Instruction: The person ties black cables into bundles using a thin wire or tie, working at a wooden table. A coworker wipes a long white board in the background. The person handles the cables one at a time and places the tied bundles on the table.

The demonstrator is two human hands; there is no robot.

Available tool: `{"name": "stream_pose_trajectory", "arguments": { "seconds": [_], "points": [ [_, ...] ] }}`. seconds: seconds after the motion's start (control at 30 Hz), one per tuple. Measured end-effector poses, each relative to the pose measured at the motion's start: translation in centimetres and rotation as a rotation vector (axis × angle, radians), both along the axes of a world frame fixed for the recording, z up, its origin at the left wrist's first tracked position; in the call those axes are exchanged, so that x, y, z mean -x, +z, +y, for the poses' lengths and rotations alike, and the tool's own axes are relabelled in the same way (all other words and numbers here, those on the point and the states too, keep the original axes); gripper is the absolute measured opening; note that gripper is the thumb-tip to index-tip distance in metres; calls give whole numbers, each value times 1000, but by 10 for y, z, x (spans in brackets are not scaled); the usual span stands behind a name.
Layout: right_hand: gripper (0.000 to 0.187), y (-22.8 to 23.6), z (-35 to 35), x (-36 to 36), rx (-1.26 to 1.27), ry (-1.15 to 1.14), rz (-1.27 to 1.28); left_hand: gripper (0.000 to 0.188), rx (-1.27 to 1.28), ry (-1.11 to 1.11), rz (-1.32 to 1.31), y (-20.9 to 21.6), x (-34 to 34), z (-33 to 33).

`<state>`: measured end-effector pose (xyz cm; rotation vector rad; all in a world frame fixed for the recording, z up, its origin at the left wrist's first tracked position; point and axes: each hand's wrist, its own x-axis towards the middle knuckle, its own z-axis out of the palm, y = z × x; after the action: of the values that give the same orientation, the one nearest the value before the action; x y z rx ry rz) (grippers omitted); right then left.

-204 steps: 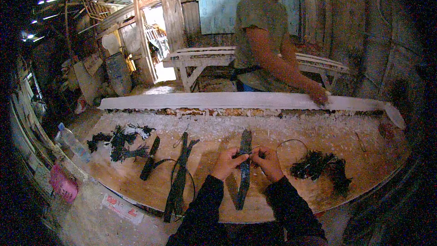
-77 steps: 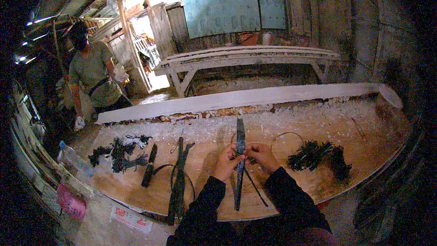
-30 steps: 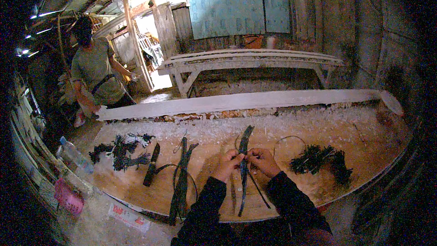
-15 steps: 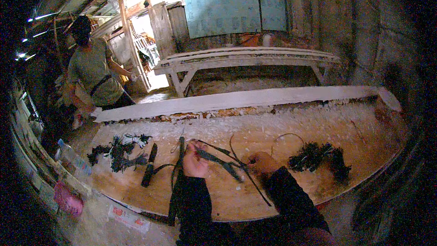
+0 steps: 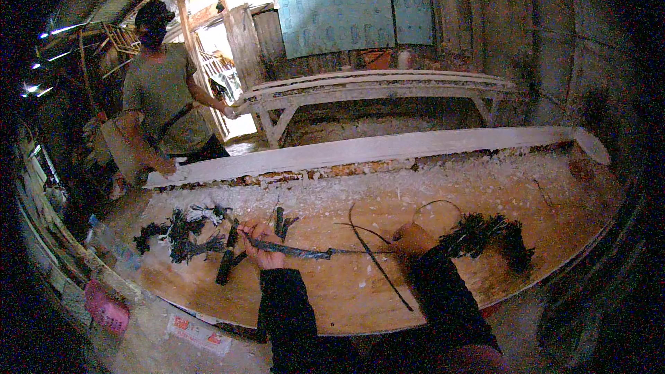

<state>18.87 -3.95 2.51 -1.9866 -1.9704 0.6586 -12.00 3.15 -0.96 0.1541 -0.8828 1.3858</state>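
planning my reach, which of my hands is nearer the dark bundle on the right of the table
Right. The right hand is just left of the dark bundle; the left hand is much farther off, also to its left.

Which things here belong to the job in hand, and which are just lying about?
Likely in the job:
Dark strip, in the left hand
Thin strand, running from it to the right hand

Apparently just lying about:
Clear bottle, far left
Pink basket, lower left
Knife-like tool by the left hand; role unclear
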Motion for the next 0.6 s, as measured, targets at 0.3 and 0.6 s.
{"name": "stream_pose_trajectory", "arguments": {
  "seconds": [0.3, 0.6],
  "points": [
    [34, -42, 27, -39, -172, -56, -4, 15, -90, -260, -255, -17, -3, 7],
    [28, -42, 18, -12, -126, 68, 232, 8, 429, -91, 1169, 2, -45, 1]
  ]
}}
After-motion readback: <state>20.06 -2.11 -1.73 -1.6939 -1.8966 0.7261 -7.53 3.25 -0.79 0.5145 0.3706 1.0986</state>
